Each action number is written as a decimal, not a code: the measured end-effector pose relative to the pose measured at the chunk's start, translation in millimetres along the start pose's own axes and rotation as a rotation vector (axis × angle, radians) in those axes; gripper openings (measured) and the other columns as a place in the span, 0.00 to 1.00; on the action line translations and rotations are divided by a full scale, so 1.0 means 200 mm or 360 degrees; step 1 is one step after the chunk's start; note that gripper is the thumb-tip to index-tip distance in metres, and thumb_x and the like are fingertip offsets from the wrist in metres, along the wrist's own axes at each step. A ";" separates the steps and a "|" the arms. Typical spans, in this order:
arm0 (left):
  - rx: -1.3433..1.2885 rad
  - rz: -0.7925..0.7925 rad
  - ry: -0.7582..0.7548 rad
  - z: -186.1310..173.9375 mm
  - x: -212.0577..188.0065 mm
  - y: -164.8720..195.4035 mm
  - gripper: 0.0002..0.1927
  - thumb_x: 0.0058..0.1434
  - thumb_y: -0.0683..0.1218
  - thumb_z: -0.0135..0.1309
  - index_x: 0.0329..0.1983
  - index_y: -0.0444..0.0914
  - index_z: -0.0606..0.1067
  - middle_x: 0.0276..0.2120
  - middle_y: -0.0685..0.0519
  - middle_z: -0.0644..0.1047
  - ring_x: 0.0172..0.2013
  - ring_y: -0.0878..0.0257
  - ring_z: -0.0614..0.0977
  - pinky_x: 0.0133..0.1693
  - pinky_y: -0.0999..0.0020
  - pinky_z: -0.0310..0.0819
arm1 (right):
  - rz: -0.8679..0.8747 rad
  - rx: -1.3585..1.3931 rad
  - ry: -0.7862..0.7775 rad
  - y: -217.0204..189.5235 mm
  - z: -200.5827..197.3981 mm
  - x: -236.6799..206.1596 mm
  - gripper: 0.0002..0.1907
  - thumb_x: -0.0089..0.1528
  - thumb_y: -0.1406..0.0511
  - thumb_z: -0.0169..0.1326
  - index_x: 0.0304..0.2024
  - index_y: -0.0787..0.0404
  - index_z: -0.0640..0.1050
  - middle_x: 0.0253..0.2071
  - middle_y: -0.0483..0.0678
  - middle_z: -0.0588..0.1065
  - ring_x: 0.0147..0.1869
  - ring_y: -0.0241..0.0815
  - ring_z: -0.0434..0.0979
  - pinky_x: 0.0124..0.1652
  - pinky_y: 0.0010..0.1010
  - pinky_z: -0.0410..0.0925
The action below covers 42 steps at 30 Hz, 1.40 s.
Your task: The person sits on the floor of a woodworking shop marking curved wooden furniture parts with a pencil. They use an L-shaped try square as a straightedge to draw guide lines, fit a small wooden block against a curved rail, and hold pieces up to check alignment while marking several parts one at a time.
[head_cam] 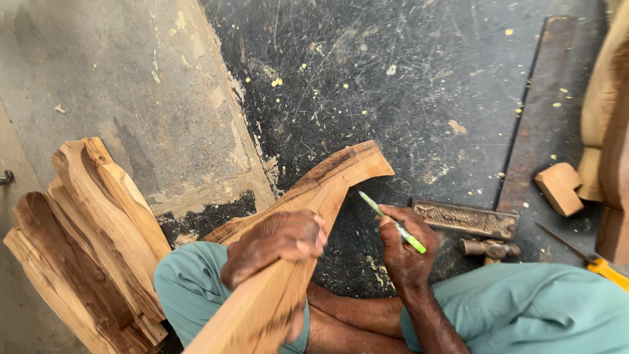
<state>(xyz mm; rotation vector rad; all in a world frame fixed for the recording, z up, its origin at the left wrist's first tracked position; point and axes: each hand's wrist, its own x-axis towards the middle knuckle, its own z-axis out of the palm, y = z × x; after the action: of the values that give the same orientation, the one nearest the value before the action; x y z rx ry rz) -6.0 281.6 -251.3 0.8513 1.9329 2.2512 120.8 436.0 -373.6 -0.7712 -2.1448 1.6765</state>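
A long curved piece of brown wood (331, 187) rests on my left knee and slants up toward the dark floor. My left hand (275, 244) is clamped over its middle. My right hand (401, 246) hovers just right of the wood, fingers closed on a green pencil (392, 221) whose tip points up and left toward the wood's edge. Both my legs in teal trousers (531, 301) fill the bottom of the view.
A stack of similar curved wooden pieces (85, 242) leans at the left. A carved metal rasp (466, 219) and a hammer head (488, 248) lie right of my hand. A long flat metal bar (540, 108), a small wood block (559, 188), more timber (606, 124) and a yellow-handled tool (606, 270) sit at the right.
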 end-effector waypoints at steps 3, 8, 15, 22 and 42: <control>0.0089 0.0069 -0.0026 -0.01 -0.04 0.01 0.30 0.64 0.63 0.64 0.45 0.31 0.74 0.36 0.45 0.81 0.40 0.51 0.86 0.48 0.53 0.86 | -0.0089 -0.0014 -0.0059 -0.06 -0.01 -0.10 0.08 0.63 0.71 0.55 0.43 0.67 0.83 0.36 0.52 0.82 0.36 0.39 0.83 0.35 0.29 0.75; -0.0054 0.0010 0.0147 0.06 -0.14 0.02 0.26 0.68 0.61 0.62 0.48 0.35 0.74 0.43 0.50 0.79 0.48 0.59 0.81 0.57 0.63 0.75 | -0.0561 -0.0227 -0.0088 -0.15 0.06 -0.29 0.08 0.61 0.72 0.58 0.43 0.66 0.81 0.40 0.55 0.82 0.40 0.48 0.84 0.41 0.37 0.76; 0.0302 0.0082 0.0249 -0.02 -0.16 0.08 0.18 0.62 0.57 0.66 0.34 0.37 0.81 0.29 0.54 0.83 0.28 0.64 0.86 0.33 0.67 0.81 | -0.0911 -0.0555 -0.0239 -0.14 0.26 -0.48 0.11 0.63 0.71 0.58 0.48 0.68 0.78 0.41 0.58 0.79 0.43 0.54 0.82 0.43 0.41 0.75; 0.0147 0.0329 0.0251 -0.04 -0.16 0.09 0.28 0.64 0.68 0.58 0.47 0.39 0.79 0.33 0.55 0.84 0.32 0.68 0.89 0.36 0.70 0.88 | -0.0950 -0.0713 -0.0201 -0.16 0.39 -0.58 0.06 0.63 0.71 0.52 0.42 0.68 0.77 0.36 0.59 0.76 0.39 0.60 0.78 0.40 0.47 0.72; 0.0095 0.0578 0.0333 0.01 -0.15 -0.08 0.28 0.62 0.71 0.57 0.44 0.43 0.77 0.31 0.58 0.83 0.30 0.69 0.88 0.31 0.74 0.84 | -0.0978 -0.0707 -0.0260 -0.19 0.46 -0.58 0.07 0.68 0.68 0.56 0.39 0.68 0.77 0.37 0.57 0.79 0.42 0.54 0.83 0.41 0.42 0.75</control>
<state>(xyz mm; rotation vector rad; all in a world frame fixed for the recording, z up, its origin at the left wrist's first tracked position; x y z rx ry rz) 15.9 274.4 -277.0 1.0926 2.0860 2.5881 156.1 289.5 -352.8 -0.0332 -2.5502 0.9903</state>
